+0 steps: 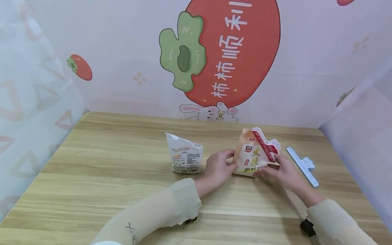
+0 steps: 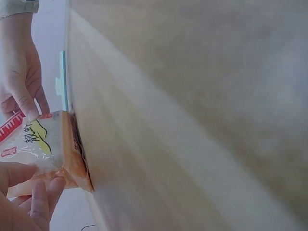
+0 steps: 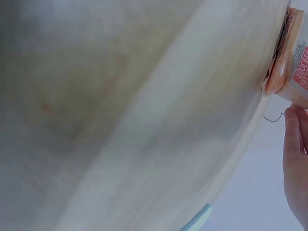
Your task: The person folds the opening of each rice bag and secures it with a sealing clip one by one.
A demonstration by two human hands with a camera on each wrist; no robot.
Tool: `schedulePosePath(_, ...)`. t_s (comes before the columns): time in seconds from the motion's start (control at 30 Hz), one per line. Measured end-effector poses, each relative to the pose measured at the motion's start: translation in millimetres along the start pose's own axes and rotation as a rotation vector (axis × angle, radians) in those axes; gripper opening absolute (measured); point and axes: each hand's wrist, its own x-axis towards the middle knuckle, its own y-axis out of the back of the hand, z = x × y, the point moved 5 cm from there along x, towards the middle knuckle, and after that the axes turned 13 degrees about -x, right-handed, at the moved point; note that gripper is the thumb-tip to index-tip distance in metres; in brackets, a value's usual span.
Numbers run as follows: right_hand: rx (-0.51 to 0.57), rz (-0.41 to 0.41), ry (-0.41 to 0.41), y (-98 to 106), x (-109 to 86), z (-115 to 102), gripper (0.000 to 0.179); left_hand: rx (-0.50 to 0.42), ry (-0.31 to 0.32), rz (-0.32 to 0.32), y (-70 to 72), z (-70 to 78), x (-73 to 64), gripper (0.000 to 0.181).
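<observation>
An orange and clear food packet [image 1: 248, 158] with printed characters stands near the back right of the table. Across its upper right corner sits a red and white sealing clip [image 1: 264, 145]. My left hand [image 1: 218, 167] grips the packet's left side, its thumb on the front in the left wrist view. At the lower right side, my right hand [image 1: 282, 172] pinches the packet, with the thumb [image 2: 25, 103] on the printed face. The right wrist view catches only the packet's orange edge [image 3: 284, 62] and part of a hand.
Left of my hands stands a white printed packet [image 1: 186, 158] with a slanted top. A light blue sealing clip [image 1: 303, 167] lies on the wooden table [image 1: 109, 192], just right of my right hand. Patterned cloth [image 1: 124, 75] rises behind the table and at both sides.
</observation>
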Motion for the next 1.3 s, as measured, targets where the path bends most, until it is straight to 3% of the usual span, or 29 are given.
schedulePosePath(0.33, 0.003, -0.029, -0.023, -0.2, 10.4, 8.8, 0.056, -0.050, 0.068, 0.021, 2.0, 6.3, 6.0, 0.037)
schedulePosePath(0.53, 0.019, -0.027, -0.028, -0.8, 14.5, 12.6, 0.059, -0.032, 0.087, 0.029, 2.1, 8.5, 9.6, 0.031)
schedulePosePath(0.73, 0.010, -0.033, 0.003, -1.9, 15.5, 14.3, 0.059, -0.011, 0.115, -0.005, 3.3, 10.2, 11.4, 0.024)
schedulePosePath(0.93, -0.015, -0.027, 0.020, -1.9, 14.3, 13.6, 0.056, -0.012, 0.102, -0.017, 3.7, 7.7, 11.4, 0.023)
schedulePosePath(1.13, 0.008, -0.036, -0.010, -1.7, 13.7, 12.1, 0.057, -0.044, 0.174, -0.041, 3.7, -2.6, 12.9, 0.017)
schedulePosePath(1.3, 0.055, -0.038, -0.029, -1.0, 12.5, 12.0, 0.060, -0.063, 0.203, -0.061, 3.9, -2.7, 13.4, 0.017)
